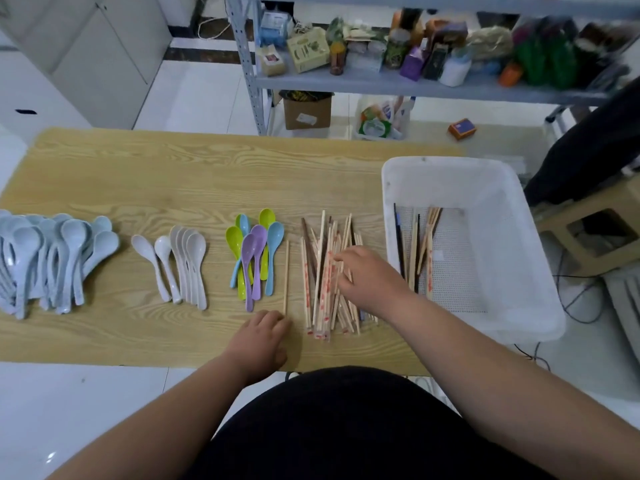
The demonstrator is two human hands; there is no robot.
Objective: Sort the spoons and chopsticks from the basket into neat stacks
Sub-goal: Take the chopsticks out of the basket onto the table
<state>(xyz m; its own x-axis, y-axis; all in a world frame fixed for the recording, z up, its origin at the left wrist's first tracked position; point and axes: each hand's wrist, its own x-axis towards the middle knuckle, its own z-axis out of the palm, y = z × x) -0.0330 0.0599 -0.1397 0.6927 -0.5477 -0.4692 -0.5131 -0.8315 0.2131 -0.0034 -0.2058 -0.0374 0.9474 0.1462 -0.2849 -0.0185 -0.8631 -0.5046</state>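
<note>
Wood-grain table (173, 174): my right hand (367, 275), fingers spread, rakes the light, stiff bamboo chopstick pile (329, 271); at 9 o'clock, left hand (259, 337) curled touching 1 loose chopstick (286, 275). I'd pinch mid-length.

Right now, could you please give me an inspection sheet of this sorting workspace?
Surface: wooden table, far half bare.
Job's things: pale blue spoons heaped at left; white spoons next; coloured spoons mid-table; single chopstick beside them; chopstick pile loosely fanned; white basket at right, a few chopsticks left inside.
Clutter: nothing seen on the table.
Grippers: left hand rests at the single chopstick's near end; right hand lies on the pile, grip unclear.
Cables: dark cables on the floor at right.
Surroundings: metal shelf crowded with packages; cardboard box beneath.
</note>
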